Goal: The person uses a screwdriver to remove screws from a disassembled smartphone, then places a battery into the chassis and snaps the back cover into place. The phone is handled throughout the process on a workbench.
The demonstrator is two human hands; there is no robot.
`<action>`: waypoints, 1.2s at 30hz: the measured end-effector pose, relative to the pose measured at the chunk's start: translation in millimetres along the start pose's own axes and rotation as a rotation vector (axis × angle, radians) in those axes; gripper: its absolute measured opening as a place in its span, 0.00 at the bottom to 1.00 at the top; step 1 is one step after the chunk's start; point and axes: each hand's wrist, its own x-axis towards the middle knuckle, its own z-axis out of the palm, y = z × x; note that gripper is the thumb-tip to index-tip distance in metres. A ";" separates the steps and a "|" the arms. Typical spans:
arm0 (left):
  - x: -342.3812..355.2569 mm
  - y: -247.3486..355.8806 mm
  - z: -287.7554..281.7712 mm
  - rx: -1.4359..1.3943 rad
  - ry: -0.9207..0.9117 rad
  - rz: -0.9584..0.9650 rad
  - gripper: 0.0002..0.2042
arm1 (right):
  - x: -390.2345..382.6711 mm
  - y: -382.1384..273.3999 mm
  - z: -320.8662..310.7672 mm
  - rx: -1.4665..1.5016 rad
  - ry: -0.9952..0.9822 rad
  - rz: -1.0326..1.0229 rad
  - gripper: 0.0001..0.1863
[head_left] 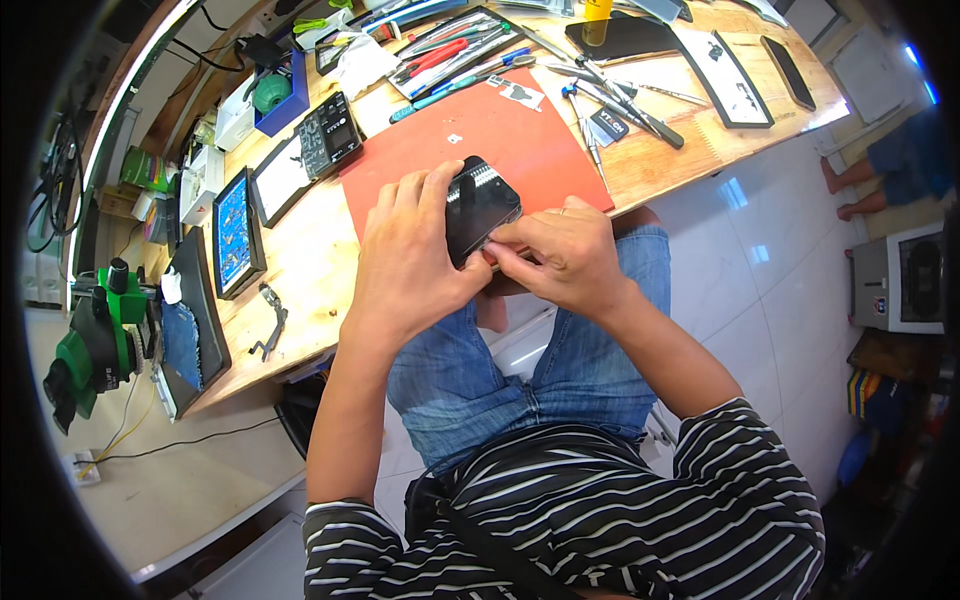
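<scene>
A black smartphone (481,205) with a glossy, reflecting face is tilted in my left hand (405,248), whose fingers and thumb wrap round its left side. My right hand (565,250) pinches at the phone's lower right edge, thumb and forefinger close together. Whatever lies between those fingertips is too small and covered to make out. Both hands are over the near edge of an orange-red work mat (410,150), above my lap. Small pale scraps (454,139) and a sticker-like sheet (516,95) lie on the mat.
Beyond the mat are a tray of hand tools (455,55), loose screwdrivers and tweezers (625,100), and a yellow bottle (597,22). Left of it stand an opened device (330,135), a blue parts tray (235,235) and a green microscope (95,345). A person's legs (890,165) show far right.
</scene>
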 end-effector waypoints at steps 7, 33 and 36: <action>0.6 -1.9 4.4 0.047 0.036 -0.005 0.41 | -0.1 -0.4 0.8 0.031 0.028 0.011 0.04; 2.2 -6.5 9.7 0.087 0.028 0.013 0.41 | -158.9 92.3 -16.2 0.186 0.033 0.801 0.09; 3.5 -7.8 8.5 0.087 0.003 0.006 0.42 | -148.9 98.9 -9.8 0.102 -0.024 0.785 0.10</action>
